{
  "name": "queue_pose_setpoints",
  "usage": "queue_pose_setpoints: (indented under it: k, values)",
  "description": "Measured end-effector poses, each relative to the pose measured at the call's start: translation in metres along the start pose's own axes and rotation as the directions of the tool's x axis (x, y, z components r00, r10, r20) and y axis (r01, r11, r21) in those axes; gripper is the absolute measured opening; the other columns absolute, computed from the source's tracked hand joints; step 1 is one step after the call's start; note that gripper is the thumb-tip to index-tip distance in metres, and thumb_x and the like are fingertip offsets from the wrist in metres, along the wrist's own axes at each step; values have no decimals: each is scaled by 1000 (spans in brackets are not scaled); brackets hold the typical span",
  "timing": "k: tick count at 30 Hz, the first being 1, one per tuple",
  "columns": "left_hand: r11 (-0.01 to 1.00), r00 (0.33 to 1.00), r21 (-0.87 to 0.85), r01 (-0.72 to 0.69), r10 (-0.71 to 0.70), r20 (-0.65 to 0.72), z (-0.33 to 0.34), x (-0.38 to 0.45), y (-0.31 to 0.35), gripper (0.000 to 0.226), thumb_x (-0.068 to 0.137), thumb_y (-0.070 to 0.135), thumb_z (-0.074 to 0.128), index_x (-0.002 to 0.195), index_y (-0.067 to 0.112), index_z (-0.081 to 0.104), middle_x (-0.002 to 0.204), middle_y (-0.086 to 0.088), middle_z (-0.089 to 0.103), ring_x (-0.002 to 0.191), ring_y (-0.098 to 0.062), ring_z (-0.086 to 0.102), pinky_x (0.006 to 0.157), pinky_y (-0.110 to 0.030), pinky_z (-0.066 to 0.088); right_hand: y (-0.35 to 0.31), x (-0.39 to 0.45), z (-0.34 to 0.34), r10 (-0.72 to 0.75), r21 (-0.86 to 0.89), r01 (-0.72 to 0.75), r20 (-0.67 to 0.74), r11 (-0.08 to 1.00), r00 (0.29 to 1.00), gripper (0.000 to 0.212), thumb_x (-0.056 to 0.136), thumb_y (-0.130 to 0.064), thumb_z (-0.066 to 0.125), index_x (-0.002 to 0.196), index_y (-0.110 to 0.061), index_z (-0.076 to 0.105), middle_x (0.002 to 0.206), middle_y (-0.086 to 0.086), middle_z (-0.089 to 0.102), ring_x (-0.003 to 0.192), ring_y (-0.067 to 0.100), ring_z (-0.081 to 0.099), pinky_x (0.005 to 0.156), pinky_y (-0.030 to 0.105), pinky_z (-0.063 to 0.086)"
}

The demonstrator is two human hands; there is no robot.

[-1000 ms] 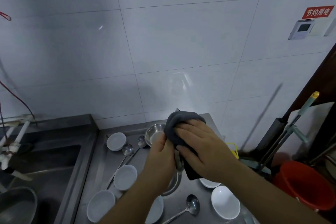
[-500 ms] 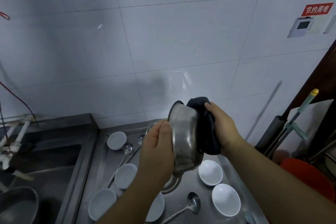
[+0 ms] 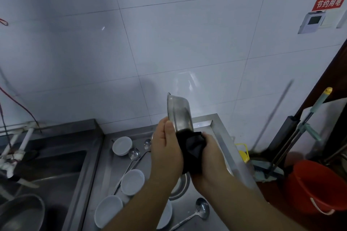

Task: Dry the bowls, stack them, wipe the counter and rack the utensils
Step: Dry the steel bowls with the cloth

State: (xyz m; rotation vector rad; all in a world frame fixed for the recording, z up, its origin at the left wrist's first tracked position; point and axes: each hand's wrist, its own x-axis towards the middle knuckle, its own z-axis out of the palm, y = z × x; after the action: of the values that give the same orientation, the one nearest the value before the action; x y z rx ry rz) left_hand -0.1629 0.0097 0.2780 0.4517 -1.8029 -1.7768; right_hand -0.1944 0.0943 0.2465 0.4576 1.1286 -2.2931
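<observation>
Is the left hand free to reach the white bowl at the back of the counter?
Probably not yet: the left hand grips the steel bowl. The white bowl itself sits uncovered, with nothing above it.

Steel bowl (image 3: 179,113): held on edge above counter, rim to left, outer wall and base facing right, lower part covered by dark cloth (image 3: 193,149).
Cloth: bunched, pressed against bowl's underside.
White bowls upright on steel counter (image 3: 218,138): one far left (image 3: 122,145), one mid left (image 3: 132,181), one near left (image 3: 108,210); another partly hidden under forearm.
Second steel bowl (image 3: 180,185) on counter below hands, mostly hidden.
Ladles: two far (image 3: 134,154), handles running nearward; one near right (image 3: 201,209).
</observation>
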Motion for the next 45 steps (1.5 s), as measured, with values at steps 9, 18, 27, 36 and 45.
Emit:
queue_pose_setpoints:
  k: [9, 18, 27, 36, 45]
  values:
    - [946, 948, -201, 256, -205, 242, 4, 3, 14, 34, 107, 39, 51, 108, 13, 74, 110, -23, 75, 108, -36, 75, 95, -46, 62, -1, -19, 10, -486, -443, 448, 33, 776, 874, 71, 75, -66, 71, 138, -40, 54, 127, -9, 72, 116, 13, 70, 100, 46, 60]
    - [797, 817, -220, 562, -495, 294, 3, 3, 17, 36, 112, 23, 47, 109, 8, 79, 108, -18, 80, 96, -27, 80, 67, -34, 65, -44, 10, 0, -603, -730, 683, 537, 19, 590, 46, 97, -51, 51, 135, -28, 62, 126, -15, 69, 121, -1, 60, 105, 19, 46]
    - [840, 862, -233, 489, -425, 276, -1, 8, 27, 35, 108, 24, 56, 90, 11, 84, 90, -20, 77, 78, -29, 75, 67, -39, 64, -68, 47, -20, -301, -402, 281, 14, 871, 954, 22, 98, -34, 62, 89, -19, 77, 80, -1, 74, 85, 22, 68, 78, 33, 51]
    - [780, 845, -329, 533, -514, 150, 2, 17, 13, 31, 107, 25, 59, 115, 1, 76, 111, -27, 76, 105, -41, 76, 87, -51, 64, 2, 4, -24, -480, -546, 451, 99, 706, 872, 42, 78, -72, 56, 120, -65, 58, 118, -29, 68, 116, 0, 65, 101, 28, 53]
    - [790, 810, -250, 560, -459, 365, 18, -27, -9, 37, 112, 22, 46, 104, 10, 81, 112, -24, 77, 103, -32, 77, 82, -40, 65, -58, 13, -24, -569, -791, 609, 477, 53, 670, 23, 95, -52, 57, 112, -38, 63, 94, -28, 67, 91, -11, 60, 74, 3, 40]
